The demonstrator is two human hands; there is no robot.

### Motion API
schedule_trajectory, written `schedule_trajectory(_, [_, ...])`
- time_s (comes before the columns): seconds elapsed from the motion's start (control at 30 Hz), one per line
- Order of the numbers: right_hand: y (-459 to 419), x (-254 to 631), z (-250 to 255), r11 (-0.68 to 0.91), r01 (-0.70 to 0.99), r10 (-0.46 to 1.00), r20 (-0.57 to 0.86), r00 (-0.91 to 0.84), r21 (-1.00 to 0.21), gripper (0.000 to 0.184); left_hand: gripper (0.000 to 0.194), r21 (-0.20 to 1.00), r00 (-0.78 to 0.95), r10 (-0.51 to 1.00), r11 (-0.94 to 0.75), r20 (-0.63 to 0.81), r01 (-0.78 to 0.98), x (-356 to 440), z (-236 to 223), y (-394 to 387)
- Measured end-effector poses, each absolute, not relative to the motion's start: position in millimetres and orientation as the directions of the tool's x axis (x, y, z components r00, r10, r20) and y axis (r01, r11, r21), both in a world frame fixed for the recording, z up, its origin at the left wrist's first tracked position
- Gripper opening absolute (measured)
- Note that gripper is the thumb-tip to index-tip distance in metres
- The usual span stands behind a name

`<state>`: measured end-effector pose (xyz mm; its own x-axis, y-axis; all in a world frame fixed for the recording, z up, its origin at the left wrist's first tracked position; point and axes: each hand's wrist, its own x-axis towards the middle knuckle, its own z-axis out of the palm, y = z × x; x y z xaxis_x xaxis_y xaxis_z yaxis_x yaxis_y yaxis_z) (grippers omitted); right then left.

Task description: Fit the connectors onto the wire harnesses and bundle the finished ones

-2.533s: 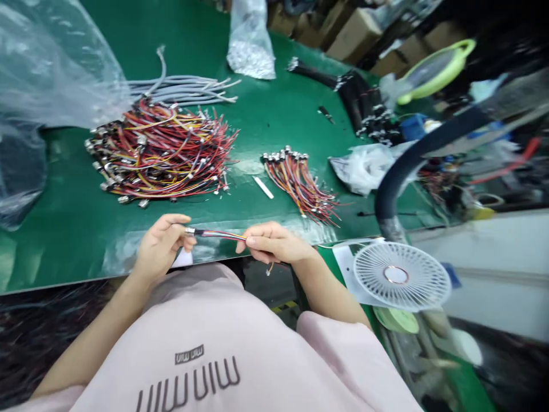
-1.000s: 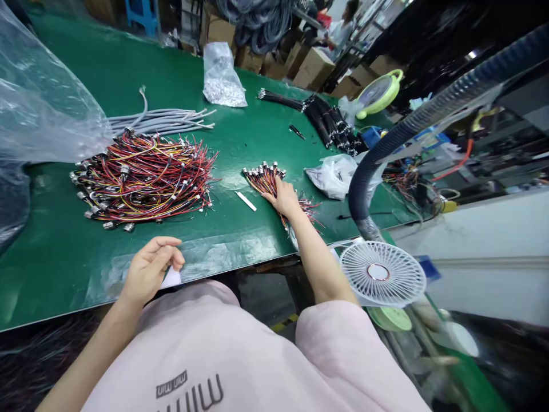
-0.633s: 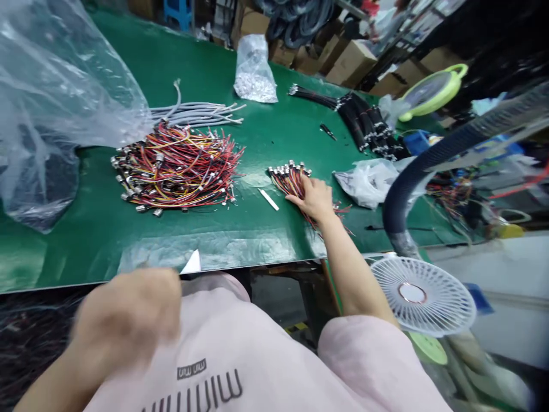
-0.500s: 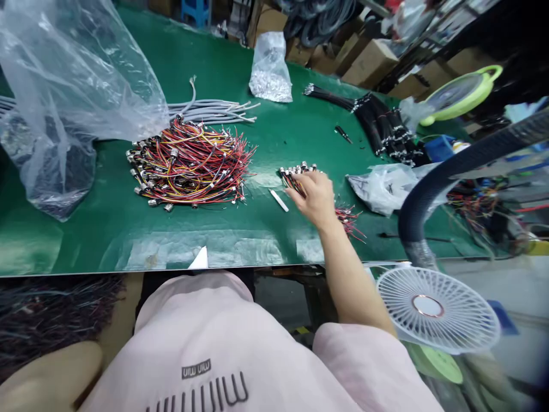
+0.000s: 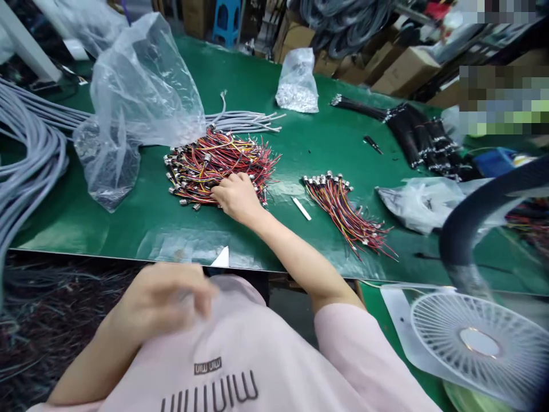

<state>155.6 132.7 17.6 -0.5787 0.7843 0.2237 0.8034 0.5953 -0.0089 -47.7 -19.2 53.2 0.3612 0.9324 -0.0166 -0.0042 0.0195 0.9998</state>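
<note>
My right hand (image 5: pixel 238 197) reaches down onto the near side of a large pile of wired connectors (image 5: pixel 193 171), with red, yellow, black and white wires and metal ends. Its fingers are bent closed on some of them; the fingertips are partly hidden. A smaller bundle of the same wired connectors (image 5: pixel 338 206) lies to the right, metal ends away from me. Between pile and bundle is a short white stick (image 5: pixel 301 209). My left hand (image 5: pixel 171 300) is raised before my shirt, off the table, fingers curled and smeared by motion; I see nothing in it.
Grey cables (image 5: pixel 249 121) and a clear plastic bag (image 5: pixel 146 86) lie behind and left of the pile. Black cables (image 5: pixel 407 137) and a bag (image 5: pixel 429 203) are at right. A bent dark hose (image 5: pixel 463 229) and a white fan (image 5: pixel 478 340) stand near my right side.
My right hand has moved left from the small bundle onto the large pile, leaving that bundle uncovered. My left hand has come up into view. The view has shifted left.
</note>
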Motion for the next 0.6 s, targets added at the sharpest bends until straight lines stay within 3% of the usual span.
schedule_trajectory(0.1, [128,167,27,0.63,0.773,0.736,0.375,-0.564,-0.075,0.032,0.027,0.951,0.29,0.943,0.227,-0.161,-0.212,-28,36,9])
schedule_trajectory(0.23, [102,182,26,0.769,0.636,0.54,0.599,-0.591,-0.065,0.027,0.049,0.774,0.292,0.914,0.395,-0.28,-0.494,-7,12,41])
schedule_trajectory(0.37, [71,200,7,0.833,0.553,0.469,0.544,-0.696,-0.011,0.02,0.047,0.708,0.307,0.894,0.447,-0.327,-0.546,-2,1,52])
schedule_trajectory(0.47, [59,213,-7,0.783,0.621,0.574,0.437,-0.692,-0.046,0.02,0.04,0.881,0.191,0.934,0.351,-0.303,-0.319,-2,-5,59])
schedule_trajectory(0.53, [57,219,-13,0.709,0.701,0.672,0.374,-0.639,-0.075,0.021,0.033,0.98,0.134,0.971,0.191,-0.197,0.059,-2,-6,65])
schedule_trajectory(0.6, [56,223,-13,0.627,0.774,0.751,0.339,-0.567,-0.093,0.021,0.028,0.897,0.124,0.989,0.012,-0.074,0.442,-3,-4,71])
